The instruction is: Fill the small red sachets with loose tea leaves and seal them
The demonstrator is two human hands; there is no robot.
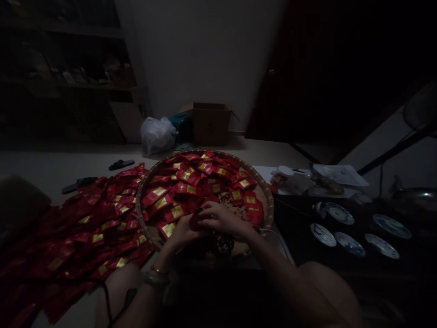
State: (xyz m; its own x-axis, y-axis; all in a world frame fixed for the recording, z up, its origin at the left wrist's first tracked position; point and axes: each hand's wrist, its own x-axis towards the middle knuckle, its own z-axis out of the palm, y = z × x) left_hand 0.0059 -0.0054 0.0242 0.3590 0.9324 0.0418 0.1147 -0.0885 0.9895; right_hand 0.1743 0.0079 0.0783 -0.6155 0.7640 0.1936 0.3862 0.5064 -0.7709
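Both hands meet over the near part of a round woven bamboo tray full of red packets with gold labels. My left hand is closed around a small red packet, which shows only in part. From the right, my right hand reaches over with bent fingers pinched at the same packet's top. Dark loose flakes, perhaps tea leaves, lie on the tray to the right of and below my hands. Dim light hides the fingertips' detail.
A large heap of similar red packets covers the floor at left. Small blue-and-white dishes stand on a dark table at right, near a lidded jar. Behind the tray are a cardboard box and a white plastic bag.
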